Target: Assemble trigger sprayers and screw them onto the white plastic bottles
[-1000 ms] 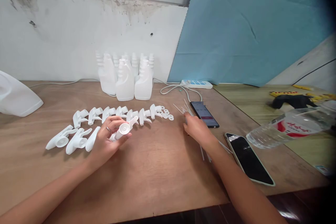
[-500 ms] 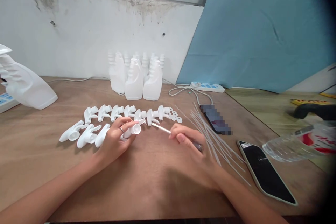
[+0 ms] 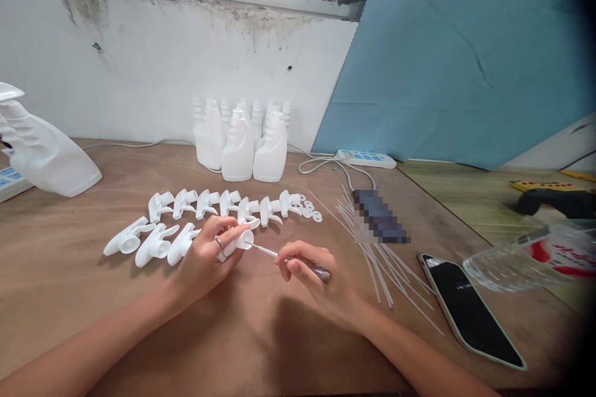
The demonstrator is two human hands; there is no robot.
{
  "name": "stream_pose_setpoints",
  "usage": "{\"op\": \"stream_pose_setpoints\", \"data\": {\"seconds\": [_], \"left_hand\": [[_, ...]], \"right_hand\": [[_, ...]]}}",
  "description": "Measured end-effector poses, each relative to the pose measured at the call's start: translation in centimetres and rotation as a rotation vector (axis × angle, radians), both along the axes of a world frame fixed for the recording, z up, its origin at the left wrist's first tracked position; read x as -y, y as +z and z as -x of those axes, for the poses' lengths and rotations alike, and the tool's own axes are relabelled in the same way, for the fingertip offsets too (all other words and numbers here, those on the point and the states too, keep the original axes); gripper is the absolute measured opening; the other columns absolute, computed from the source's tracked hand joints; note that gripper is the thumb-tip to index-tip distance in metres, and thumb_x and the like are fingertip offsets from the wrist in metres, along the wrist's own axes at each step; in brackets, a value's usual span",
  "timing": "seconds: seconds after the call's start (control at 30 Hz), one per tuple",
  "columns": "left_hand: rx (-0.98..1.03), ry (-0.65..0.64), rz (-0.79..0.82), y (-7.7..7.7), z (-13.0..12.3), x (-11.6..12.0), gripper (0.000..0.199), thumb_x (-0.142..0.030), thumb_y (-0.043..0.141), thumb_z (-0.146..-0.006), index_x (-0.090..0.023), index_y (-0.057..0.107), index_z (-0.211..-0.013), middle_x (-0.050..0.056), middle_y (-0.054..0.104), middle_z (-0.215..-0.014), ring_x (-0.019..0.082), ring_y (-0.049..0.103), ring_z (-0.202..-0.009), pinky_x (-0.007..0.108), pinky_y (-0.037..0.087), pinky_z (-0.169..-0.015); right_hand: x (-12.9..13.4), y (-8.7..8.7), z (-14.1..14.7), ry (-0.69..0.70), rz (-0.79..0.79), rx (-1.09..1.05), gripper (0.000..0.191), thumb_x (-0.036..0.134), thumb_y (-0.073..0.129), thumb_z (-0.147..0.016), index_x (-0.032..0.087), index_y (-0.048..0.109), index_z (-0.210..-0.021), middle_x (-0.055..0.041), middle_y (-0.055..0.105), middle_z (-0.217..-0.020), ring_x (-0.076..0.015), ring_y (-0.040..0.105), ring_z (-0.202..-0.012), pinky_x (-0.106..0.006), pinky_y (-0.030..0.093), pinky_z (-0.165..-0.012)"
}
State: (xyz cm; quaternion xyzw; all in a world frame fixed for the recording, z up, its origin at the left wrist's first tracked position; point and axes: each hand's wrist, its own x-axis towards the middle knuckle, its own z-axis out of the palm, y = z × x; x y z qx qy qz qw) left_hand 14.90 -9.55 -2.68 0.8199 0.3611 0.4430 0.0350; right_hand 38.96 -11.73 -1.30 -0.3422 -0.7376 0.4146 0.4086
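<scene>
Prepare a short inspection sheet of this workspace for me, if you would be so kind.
Surface: brown tabletop
Job's things: white spray heads in two rows; white bottles behind; thin tubes to the right
Clutter: phone, labelled plastic bottle, pixelated object
Left hand: holds another spray head
Right hand: grips a slim tool, tip at that spray head's mouth
Cables: grey cable looped near a power strip
Surroundings: stained white wall, blue sheet

The spray head [image 3: 244, 240] in my left hand [image 3: 209, 260] is plain white, like the bottles [image 3: 238, 152]; the tool [image 3: 266, 251] in my right hand [image 3: 328, 291] has a silvery shaft and greyish handle [image 3: 321, 273]. My tabletop [image 3: 256, 341] is brown, the hanging cloth [image 3: 442, 62] blue, the phone screen [image 3: 472, 310] black.
</scene>
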Motion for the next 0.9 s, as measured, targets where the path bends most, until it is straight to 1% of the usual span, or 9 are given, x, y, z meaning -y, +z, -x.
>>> {"op": "stream_pose_setpoints", "data": {"seconds": [0.13,0.2,0.3,0.4,0.47,0.53,0.7,0.8,0.9], "left_hand": [[-0.058,0.019,-0.09,0.0,0.1,0.0,0.044,-0.01,0.057,-0.088,-0.028,0.054,-0.129,0.006,0.058,-0.105,0.018,0.058,-0.092,0.03,0.053,-0.077],[-0.122,0.028,-0.172,0.2,0.1,0.0,0.046,-0.009,0.056,-0.088,-0.026,0.052,-0.13,0.007,0.06,-0.103,0.018,0.058,-0.089,0.031,0.053,-0.075],[-0.267,0.046,-0.297,0.6,0.2,0.1,0.05,-0.004,0.055,-0.086,-0.02,0.049,-0.133,0.009,0.062,-0.102,0.021,0.058,-0.089,0.033,0.055,-0.072],[-0.37,0.115,-0.365,0.9,0.1,0.3,0.048,-0.002,0.056,-0.082,-0.014,0.051,-0.129,0.012,0.064,-0.101,0.024,0.059,-0.091,0.036,0.056,-0.071],[-0.378,0.165,-0.35,0.9,0.0,0.6,0.046,-0.002,0.057,-0.081,-0.012,0.053,-0.126,0.012,0.064,-0.099,0.025,0.059,-0.088,0.037,0.055,-0.071],[-0.323,0.169,-0.289,0.9,-0.1,0.9,0.045,-0.003,0.058,-0.081,-0.013,0.054,-0.125,0.011,0.063,-0.099,0.023,0.059,-0.086,0.036,0.055,-0.071],[0.011,-0.073,0.038,1.3,-0.6,1.6,0.035,-0.008,0.059,-0.085,-0.02,0.059,-0.118,0.008,0.06,-0.104,0.018,0.061,-0.092,0.03,0.053,-0.077],[0.147,-0.168,0.254,1.5,-1.1,2.2,0.027,-0.013,0.062,-0.086,-0.021,0.06,-0.113,0.006,0.061,-0.106,0.018,0.062,-0.096,0.029,0.052,-0.08],[0.22,-0.228,0.386,1.3,-1.6,2.8,0.025,-0.017,0.063,-0.087,-0.022,0.06,-0.111,0.006,0.063,-0.105,0.018,0.061,-0.098,0.031,0.052,-0.083]], "right_hand": [[0.0,0.2,0.1,-0.011,-0.022,0.053,0.029,0.042,0.046,-0.097,0.02,0.064,-0.091,0.0004,0.057,-0.067,-0.0117,0.051,-0.06,-0.024,0.037,-0.057],[0.1,0.4,0.3,0.004,-0.101,0.13,0.025,0.036,0.045,-0.098,0.02,0.063,-0.092,-0.0003,0.059,-0.071,-0.0118,0.052,-0.062,-0.024,0.038,-0.058],[0.2,0.5,0.8,0.043,-0.425,0.286,0.019,0.022,0.043,-0.098,0.018,0.06,-0.092,-0.0027,0.059,-0.073,-0.0141,0.05,-0.066,-0.028,0.037,-0.061],[0.3,0.2,1.4,-0.028,-0.8,0.504,0.022,0.011,0.04,-0.094,0.017,0.058,-0.083,-0.0017,0.052,-0.064,-0.0158,0.041,-0.061,-0.031,0.029,-0.059],[0.3,-0.1,1.5,-0.111,-0.931,0.604,0.024,0.007,0.04,-0.093,0.018,0.056,-0.08,-0.0004,0.047,-0.06,-0.0158,0.036,-0.058,-0.032,0.025,-0.058],[0.1,-0.1,1.4,-0.174,-0.97,0.63,0.022,0.007,0.041,-0.092,0.018,0.056,-0.079,-0.0002,0.047,-0.059,-0.0156,0.036,-0.057,-0.032,0.025,-0.059],[-1.1,0.5,-0.6,-0.353,-0.807,0.519,0.02,0.013,0.045,-0.091,0.019,0.056,-0.075,-0.0017,0.053,-0.06,-0.015,0.044,-0.057,-0.03,0.03,-0.059],[-2.5,0.9,-2.4,-0.52,-0.514,0.411,0.021,0.022,0.045,-0.093,0.019,0.06,-0.078,-0.0034,0.061,-0.068,-0.0155,0.052,-0.061,-0.028,0.035,-0.061],[-4.1,1.1,-4.0,-0.622,-0.26,0.423,0.026,0.031,0.048,-0.091,0.018,0.064,-0.076,-0.0025,0.064,-0.066,-0.0154,0.055,-0.06,-0.026,0.035,-0.058]]}}
